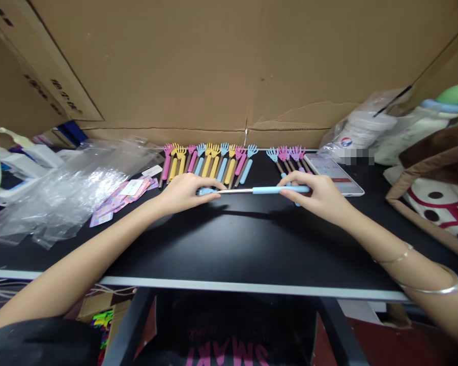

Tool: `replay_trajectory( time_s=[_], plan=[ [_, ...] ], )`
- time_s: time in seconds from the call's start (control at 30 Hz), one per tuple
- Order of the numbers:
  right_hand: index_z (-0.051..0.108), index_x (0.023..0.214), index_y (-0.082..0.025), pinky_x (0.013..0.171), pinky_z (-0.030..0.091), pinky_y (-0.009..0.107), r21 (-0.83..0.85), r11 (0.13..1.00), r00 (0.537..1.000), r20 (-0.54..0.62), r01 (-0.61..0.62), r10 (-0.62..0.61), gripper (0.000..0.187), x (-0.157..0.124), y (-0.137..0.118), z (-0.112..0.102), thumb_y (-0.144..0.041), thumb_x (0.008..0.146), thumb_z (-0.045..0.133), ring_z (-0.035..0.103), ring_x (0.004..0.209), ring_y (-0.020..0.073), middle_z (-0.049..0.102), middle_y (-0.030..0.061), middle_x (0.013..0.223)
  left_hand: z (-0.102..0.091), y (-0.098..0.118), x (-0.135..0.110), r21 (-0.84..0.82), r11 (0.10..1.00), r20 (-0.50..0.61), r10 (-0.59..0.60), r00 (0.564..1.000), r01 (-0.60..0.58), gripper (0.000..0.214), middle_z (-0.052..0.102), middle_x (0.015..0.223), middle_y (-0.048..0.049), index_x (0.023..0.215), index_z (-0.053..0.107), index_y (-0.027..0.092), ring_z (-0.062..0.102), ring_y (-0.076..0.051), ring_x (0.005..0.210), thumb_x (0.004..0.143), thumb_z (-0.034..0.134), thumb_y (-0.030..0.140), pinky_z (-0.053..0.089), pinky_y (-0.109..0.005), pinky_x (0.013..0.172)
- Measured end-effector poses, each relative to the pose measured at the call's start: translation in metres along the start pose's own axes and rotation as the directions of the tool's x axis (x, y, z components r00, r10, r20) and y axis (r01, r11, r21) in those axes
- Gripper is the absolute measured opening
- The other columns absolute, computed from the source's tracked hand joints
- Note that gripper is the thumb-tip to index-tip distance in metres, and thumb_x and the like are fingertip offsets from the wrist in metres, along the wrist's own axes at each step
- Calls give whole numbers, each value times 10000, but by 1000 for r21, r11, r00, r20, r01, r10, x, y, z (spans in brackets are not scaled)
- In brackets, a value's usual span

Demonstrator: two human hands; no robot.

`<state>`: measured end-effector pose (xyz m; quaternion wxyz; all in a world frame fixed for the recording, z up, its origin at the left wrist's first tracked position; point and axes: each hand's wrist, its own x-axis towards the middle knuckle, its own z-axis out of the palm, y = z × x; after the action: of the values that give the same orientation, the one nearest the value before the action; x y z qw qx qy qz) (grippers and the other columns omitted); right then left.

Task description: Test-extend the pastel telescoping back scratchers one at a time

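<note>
A light blue telescopic back scratcher (pixel 267 190) is stretched level between my two hands, above the black table. My left hand (pixel 183 192) pinches its claw end, which is partly covered by the fingers. At the other end, my right hand (pixel 315 195) grips the blue handle between thumb and fingers. A short bare metal rod shows between claw and handle. Behind my left hand lies a row of pink, yellow and blue back scratchers (pixel 216 165), claws pointing to the back. A smaller group of back scratchers (pixel 284 157) lies behind my right hand, partly hidden by it.
Clear plastic bags (pixel 68 188) and purple-pink cards (pixel 124 195) lie on the left. A phone (pixel 339 178), a bagged cup (pixel 366 132) and a brown-and-white bag (pixel 435 198) are on the right. Cardboard (pixel 213 66) walls the back. The table's pale front edge (pixel 252 287) runs across.
</note>
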<state>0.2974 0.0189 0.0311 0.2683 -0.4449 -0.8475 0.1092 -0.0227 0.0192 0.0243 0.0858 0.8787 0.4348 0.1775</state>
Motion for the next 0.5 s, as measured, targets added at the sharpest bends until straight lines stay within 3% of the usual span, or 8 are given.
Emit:
replay_trajectory(
  time_s=[0.13,0.3,0.5],
  plan=[
    [643,847,-194,529,319,236,104,995,999,32,-15,12,279,3,2,5,-465,844,573,405,524,100,463,-40,563,3,-4,-1,113,994,-78,12,997,-3,292,764,900,4,1041,741,275,673,-153,726,898,552,446,378,-206,593],
    [606,826,-188,527,304,239,190,980,995,84,-64,49,280,2,3,10,-464,851,562,373,522,96,433,-51,552,9,-6,-3,212,967,-210,184,960,-139,249,774,870,7,993,761,282,700,-147,751,920,548,388,362,-199,548],
    [614,827,-192,567,341,250,178,983,996,87,-43,28,273,2,3,5,-454,860,546,432,555,105,525,-19,624,11,-2,-4,276,931,-302,319,898,-238,229,757,744,14,970,766,255,685,-119,629,921,558,335,372,-205,515]
  ],
)
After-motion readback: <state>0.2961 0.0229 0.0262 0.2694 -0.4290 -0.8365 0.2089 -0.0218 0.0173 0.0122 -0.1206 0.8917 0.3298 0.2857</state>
